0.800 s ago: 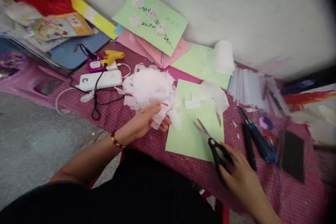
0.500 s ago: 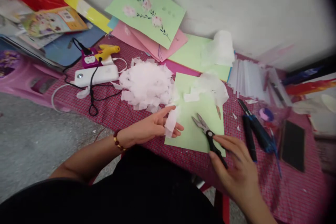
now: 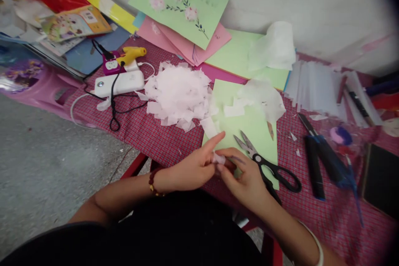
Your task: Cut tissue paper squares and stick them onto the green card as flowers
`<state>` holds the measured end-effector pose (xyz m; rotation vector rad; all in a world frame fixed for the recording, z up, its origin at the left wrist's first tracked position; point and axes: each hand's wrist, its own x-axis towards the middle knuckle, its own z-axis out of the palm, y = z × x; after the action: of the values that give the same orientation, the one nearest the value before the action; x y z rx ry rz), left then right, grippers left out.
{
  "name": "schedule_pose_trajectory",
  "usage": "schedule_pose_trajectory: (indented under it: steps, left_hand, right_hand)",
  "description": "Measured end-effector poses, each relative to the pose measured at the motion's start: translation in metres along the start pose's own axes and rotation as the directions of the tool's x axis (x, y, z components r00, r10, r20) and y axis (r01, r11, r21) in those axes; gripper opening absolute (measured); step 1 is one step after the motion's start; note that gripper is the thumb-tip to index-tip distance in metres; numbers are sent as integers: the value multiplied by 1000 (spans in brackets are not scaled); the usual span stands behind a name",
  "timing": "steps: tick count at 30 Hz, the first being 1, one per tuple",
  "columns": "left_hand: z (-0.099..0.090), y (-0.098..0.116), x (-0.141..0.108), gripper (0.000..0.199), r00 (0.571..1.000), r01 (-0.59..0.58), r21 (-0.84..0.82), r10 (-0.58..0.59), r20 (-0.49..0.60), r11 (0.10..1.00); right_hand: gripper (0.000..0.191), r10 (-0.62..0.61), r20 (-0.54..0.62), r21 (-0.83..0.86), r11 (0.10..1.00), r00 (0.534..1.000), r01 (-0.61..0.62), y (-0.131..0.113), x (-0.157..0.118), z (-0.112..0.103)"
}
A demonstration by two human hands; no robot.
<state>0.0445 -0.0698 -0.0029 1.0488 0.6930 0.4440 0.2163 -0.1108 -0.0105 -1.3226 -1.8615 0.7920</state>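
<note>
left hand point(image 3: 188, 171), right hand point(image 3: 248, 182): holding white scrap point(image 3: 218, 158) | scissors point(image 3: 258, 158): partly on green sheet point(image 3: 222, 90)

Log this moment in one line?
left hand + right hand: pinching thin white paper piece | black-handled metal scissors: lying open on green paper

The person's left hand point(image 3: 190, 169) reaches in from the left, index finger pointing out, the other fingers curled. The right hand point(image 3: 245, 178) meets it, fingers bent and thumb toward the left fingertips, its forearm point(image 3: 288, 224) slanting up from the lower right.
</note>
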Motion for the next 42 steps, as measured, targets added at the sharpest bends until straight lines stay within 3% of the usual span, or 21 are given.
schedule_pose_trajectory:
  steps: [4,7,11,13,15,17,20,25,27,29,30,32,34,36,39,42]
  left_hand:
    - [9,-16,-7,81,1000,-18,129,17,10,991]
    - [12,-22,-9,81,999,-2,39,1,36,999]
    - [11,-19,-8,82,1000,17,-42,-16,19,999]
    - [11,-15,-7,82,1000,25,-24,-25,-4,999]
    - [12,-12,-6,81,999,34,-29,-34,1,999]
    - [13,-10,-6,80,999,38,-26,-38,10,999]
    - [16,-13,-6,79,1000,18,30,-18,12,999]
    - [14,-19,-14,83,991,-33,88,22,131,996]
    - [7,-14,-20,75,976,-86,220,37,215,972]
    - [-5,-3,-23,56,967,-219,489,121,224,844]
    - [-12,3,-22,43,958,-284,645,190,214,710]
    - [-26,14,-14,25,917,-343,869,329,228,356]
    - [-37,21,0,21,888,-342,939,338,311,36]
    - [-44,22,16,19,886,-345,925,269,377,-159]
    - [-47,15,35,18,893,-341,908,218,393,-242]
    - [-48,12,47,19,903,-306,940,267,337,-149]
  right_hand:
    - [15,16,-13,105,994,1000,-15,5,-8,-2]
    - [16,63,-27,170,984,998,-58,6,-12,-5]
    - [17,166,32,335,927,986,-167,5,-15,-10]
    - [30,163,88,404,896,983,-184,4,-16,-11]
    - [42,153,134,400,896,979,-195,2,-16,-10]
    - [38,138,149,345,921,979,-182,2,-16,-7]
    - [12,110,72,318,939,991,-128,2,-13,-5]
    - [25,236,-87,302,932,968,-201,3,-7,-23]
    - [27,314,-155,297,919,937,-259,4,-6,-37]
    - [28,336,-170,311,910,926,-273,7,-5,-52]
    - [28,330,-155,323,908,931,-268,9,-4,-57]
    - [26,303,-123,355,903,945,-243,13,-2,-64]
    - [26,273,-114,387,898,955,-210,17,0,-65]
    - [28,247,-99,396,899,964,-190,22,2,-62]
    - [31,239,-57,387,900,969,-199,28,2,-56]
    - [29,257,-69,409,889,964,-207,32,2,-54]
